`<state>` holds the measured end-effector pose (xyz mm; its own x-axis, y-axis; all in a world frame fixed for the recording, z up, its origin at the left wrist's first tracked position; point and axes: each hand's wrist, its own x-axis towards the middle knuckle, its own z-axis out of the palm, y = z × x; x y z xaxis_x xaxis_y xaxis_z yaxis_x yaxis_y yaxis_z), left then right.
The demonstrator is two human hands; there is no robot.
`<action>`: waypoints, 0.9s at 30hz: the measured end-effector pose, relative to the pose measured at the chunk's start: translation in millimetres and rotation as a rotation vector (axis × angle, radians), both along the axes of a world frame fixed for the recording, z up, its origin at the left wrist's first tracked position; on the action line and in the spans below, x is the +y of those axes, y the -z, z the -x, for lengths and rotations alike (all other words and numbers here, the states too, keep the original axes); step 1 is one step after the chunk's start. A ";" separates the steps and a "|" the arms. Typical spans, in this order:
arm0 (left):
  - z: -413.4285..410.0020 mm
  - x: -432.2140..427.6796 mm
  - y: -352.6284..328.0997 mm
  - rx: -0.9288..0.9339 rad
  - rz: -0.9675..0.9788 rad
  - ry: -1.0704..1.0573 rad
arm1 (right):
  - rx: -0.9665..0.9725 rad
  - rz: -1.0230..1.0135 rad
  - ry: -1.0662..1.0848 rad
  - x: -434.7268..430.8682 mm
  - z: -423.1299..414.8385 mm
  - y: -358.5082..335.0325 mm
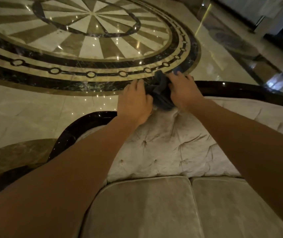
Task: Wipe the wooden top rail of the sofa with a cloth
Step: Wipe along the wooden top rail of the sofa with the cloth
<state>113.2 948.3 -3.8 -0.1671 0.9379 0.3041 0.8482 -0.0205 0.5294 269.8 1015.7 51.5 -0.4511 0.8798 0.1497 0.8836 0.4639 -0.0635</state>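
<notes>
A dark blue-grey cloth (pixel 160 91) is bunched on the peak of the sofa's dark glossy wooden top rail (pixel 237 89). My left hand (pixel 134 102) grips the cloth from the left and my right hand (pixel 182 91) grips it from the right, both pressed over the rail's highest point. The rail curves down on the left (pixel 78 124) and runs right toward the frame edge. The part of the rail under the cloth and hands is hidden.
Below the rail is the pale tufted sofa back (pixel 171 148) and two seat cushions (pixel 142 206). Behind the sofa lies a polished marble floor with a round inlay (pixel 89 31). A round marble side table (pixel 15 155) stands at the left. A glossy counter (pixel 250 54) stands at the right.
</notes>
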 end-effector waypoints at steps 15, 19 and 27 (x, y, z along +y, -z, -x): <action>-134.7 61.5 -61.4 0.185 0.374 -0.138 | 0.062 0.040 0.080 22.9 -117.0 3.3; -163.2 64.8 -57.3 0.190 0.405 -0.218 | 0.134 -0.011 0.256 63.4 -232.7 3.9; -207.5 79.5 -63.8 0.212 0.457 -0.387 | 0.183 -0.141 0.215 53.8 -211.2 12.2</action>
